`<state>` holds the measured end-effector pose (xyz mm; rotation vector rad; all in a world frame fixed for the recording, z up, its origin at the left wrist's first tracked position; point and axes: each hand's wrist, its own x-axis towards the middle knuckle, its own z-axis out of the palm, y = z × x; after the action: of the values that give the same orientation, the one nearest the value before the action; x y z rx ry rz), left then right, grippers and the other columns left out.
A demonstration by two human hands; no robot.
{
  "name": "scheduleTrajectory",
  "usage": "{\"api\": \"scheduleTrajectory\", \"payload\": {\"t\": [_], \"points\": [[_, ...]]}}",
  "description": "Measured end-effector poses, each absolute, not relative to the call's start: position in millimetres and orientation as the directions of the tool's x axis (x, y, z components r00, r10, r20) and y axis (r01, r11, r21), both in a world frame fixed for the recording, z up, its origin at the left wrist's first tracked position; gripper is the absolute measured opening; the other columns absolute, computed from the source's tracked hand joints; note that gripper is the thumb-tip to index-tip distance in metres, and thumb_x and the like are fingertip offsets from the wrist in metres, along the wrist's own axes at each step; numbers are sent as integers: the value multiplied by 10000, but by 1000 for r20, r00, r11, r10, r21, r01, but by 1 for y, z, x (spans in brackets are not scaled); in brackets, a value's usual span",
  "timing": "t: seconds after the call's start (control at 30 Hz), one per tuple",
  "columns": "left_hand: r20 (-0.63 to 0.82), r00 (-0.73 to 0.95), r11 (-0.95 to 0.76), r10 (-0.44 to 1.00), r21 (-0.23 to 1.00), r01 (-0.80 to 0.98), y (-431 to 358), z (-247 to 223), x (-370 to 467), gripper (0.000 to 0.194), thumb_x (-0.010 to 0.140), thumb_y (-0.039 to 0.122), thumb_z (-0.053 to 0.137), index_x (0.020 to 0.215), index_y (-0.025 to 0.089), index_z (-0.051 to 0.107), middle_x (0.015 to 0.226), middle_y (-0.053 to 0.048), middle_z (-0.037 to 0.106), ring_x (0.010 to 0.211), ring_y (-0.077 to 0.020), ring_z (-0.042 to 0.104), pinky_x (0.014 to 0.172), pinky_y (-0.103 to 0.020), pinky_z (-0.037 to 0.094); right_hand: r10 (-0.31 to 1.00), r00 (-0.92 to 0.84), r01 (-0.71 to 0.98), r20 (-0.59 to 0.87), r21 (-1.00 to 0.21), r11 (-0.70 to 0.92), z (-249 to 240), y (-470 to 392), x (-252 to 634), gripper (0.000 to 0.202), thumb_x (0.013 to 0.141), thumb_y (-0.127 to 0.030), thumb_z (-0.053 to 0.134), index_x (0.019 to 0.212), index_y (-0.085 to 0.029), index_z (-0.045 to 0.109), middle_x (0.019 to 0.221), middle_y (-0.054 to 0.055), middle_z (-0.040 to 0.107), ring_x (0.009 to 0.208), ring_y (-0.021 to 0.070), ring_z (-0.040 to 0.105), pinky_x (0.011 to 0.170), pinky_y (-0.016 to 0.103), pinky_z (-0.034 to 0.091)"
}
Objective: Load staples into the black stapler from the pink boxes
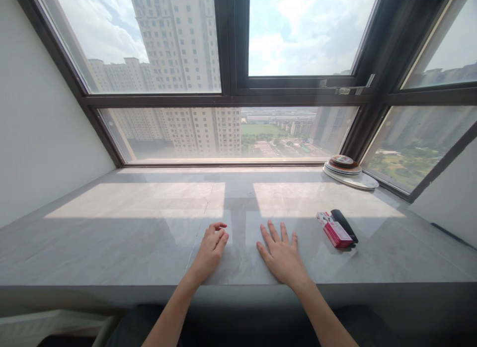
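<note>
My left hand (211, 250) rests near the front edge of the grey stone sill (122, 242), turned partly on its side. Its fingers are loosely bent with a gap between thumb and forefinger, and nothing shows in them. Palm down on the sill, my right hand (283, 257) lies flat with its fingers spread. Nearest to it, off to the right, is a small pink and white box (337, 233). A slim black object (343, 225), whose kind I cannot make out, lies against the box's right side.
In the far right corner sits a stack of round, plate-like discs (350, 174), a brown one on top. Dark window frames (223, 101) rise behind the sill, with a metal window stay (348, 88) at upper right. A white wall (44, 123) bounds the left side.
</note>
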<state>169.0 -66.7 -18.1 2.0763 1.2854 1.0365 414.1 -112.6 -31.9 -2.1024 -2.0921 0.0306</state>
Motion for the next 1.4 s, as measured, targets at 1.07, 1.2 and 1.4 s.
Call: {"api": "scheduleTrajectory", "payload": {"t": [1.07,1.2,1.4], "points": [[389,199,-423,900,659,622,-69,-17,173,465,1002,439,436,600,205,410,890,-32,606,918,-201,560,857,-333,445,985,5,987,175,-161,24,-36,-112,416,651,998,-626,291,1588,-355,262,1667,-13,144,1513,396,32,1157,656,7],[415,165,-427,895,689,585,-69,-17,173,391,965,407,518,633,212,451,1000,-46,642,1091,-229,571,923,-349,445,987,10,987,159,-159,15,-34,-111,415,656,997,-625,291,1591,-348,257,1667,-4,140,1516,392,18,1157,656,1],[398,166,-407,902,658,633,-68,-20,171,205,942,413,556,855,236,611,1419,-42,549,1291,-269,490,905,-373,485,987,9,984,159,-176,19,-34,-112,415,646,999,-611,309,1587,-346,272,1664,-1,158,1519,385,23,1163,655,8]]}}
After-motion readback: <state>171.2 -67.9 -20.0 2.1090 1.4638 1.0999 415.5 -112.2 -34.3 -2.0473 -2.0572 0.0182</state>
